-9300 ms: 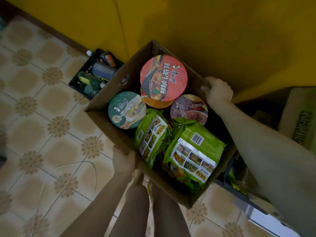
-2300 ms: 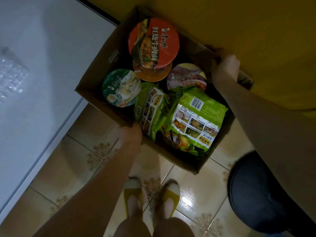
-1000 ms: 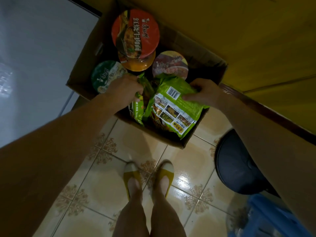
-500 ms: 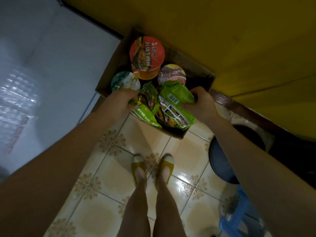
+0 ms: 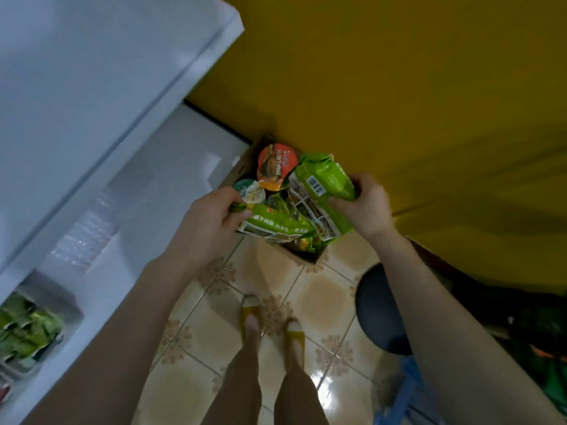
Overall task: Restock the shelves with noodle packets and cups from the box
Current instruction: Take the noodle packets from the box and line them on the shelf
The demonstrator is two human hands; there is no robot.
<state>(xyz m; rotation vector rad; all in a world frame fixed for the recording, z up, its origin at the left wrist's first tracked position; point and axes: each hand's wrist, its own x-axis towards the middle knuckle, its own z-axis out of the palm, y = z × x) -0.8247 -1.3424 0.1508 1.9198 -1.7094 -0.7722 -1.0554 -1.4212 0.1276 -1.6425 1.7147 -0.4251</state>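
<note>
The cardboard box [image 5: 306,258] stands on the tiled floor [image 5: 322,296], against the yellow wall [image 5: 399,87] behind it. Both hands are over the box, and each one holds a noodle packet.

The left hand [image 5: 211,219] is above the left side of the box. Its fingers [image 5: 228,196] are curled round the end of a long green packet [image 5: 276,223], with the thumb pressed on top. This packet lies almost flat over the near edge of the box.

The right hand [image 5: 365,207] is above the right side of the box. Its fingers [image 5: 363,182] are closed round the edge of a second green packet [image 5: 325,179]. The packet is raised over the box, and its back with the barcode faces the camera.

Inside the box, at the far left corner, stands a red-lidded cup [image 5: 276,165]. A green-lidded cup [image 5: 250,191] is just in front of it and touches the left fingers from behind. More green packets lie in the box under the two hands, but I cannot tell how many.

To the left of the box stands a white shelf unit [image 5: 92,87]. On its lower shelf, well apart from the box, lie some green packets [image 5: 27,329]. In front of the box are the person's feet in yellow shoes [image 5: 251,311]. To the right and nearer to the person than the box is a dark round stool [image 5: 377,311].
</note>
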